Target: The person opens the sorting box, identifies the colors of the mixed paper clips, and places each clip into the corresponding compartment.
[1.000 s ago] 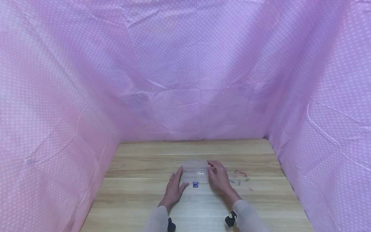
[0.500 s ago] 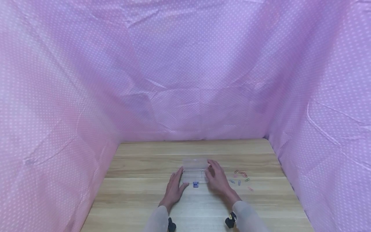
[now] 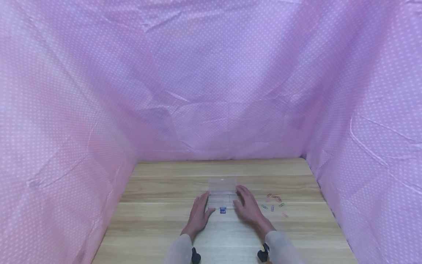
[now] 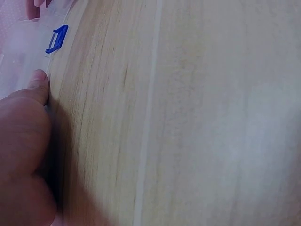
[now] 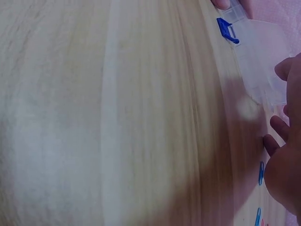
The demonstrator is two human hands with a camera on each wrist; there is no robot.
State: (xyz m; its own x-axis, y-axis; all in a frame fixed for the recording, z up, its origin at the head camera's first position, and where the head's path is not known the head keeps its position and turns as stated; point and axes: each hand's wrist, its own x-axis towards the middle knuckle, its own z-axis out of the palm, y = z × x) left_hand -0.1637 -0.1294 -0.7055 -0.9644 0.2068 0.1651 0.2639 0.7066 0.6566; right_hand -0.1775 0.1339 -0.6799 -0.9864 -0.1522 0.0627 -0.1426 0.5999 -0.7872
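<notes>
In the head view a clear plastic box (image 3: 219, 201) with a blue latch (image 3: 222, 210) rests on the wooden table, its lid (image 3: 222, 185) swung back on the far side. My left hand (image 3: 198, 212) holds the box's left end, thumb at the front edge and fingers along the side. The left wrist view shows that thumb (image 4: 38, 84) against the front wall near the latch. At the right end is my right hand (image 3: 248, 207), fingers relaxed and spread, thumb near the box's edge. In the right wrist view it holds nothing, and several of its fingers are apart from the box.
Several coloured paper clips (image 3: 272, 208) lie scattered on the table (image 3: 158, 220) to the right of my right hand. A pink dotted cloth (image 3: 217, 128) hangs around the table's back and sides.
The lid has swung further back from the box. My right hand has shifted slightly and its fingers have come away from the lid. My left hand stays at the left end.
</notes>
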